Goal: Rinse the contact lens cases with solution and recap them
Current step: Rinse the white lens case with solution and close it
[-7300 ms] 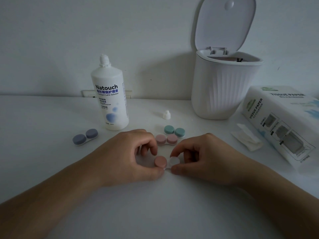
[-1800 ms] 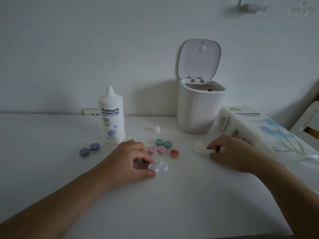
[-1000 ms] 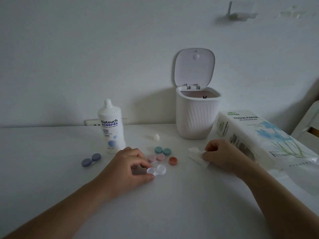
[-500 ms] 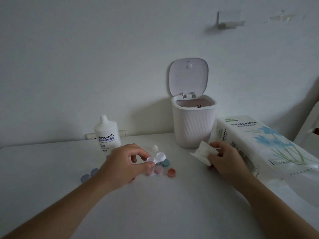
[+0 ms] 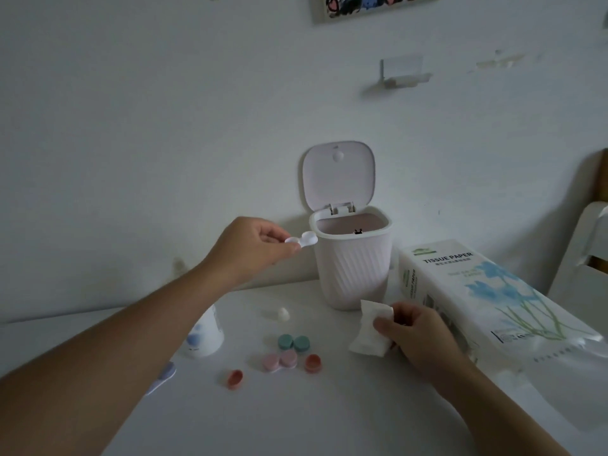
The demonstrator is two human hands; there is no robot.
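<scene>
White and uncapped, the lens case [image 5: 301,241] sits pinched in my left hand [image 5: 253,250], raised just beside the open bin [image 5: 352,264]. My right hand [image 5: 416,337] grips a folded tissue [image 5: 370,327] low over the table [image 5: 296,416]. Two orange caps [image 5: 234,378] lie near the pink case [image 5: 280,361] and green case [image 5: 293,343].

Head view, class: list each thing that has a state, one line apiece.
white lens case: uncapped, held up beside the bin
bin: lid open
two orange caps: off, on the table
pink case: capped
green case: capped
tissue: gripped in right hand
</scene>
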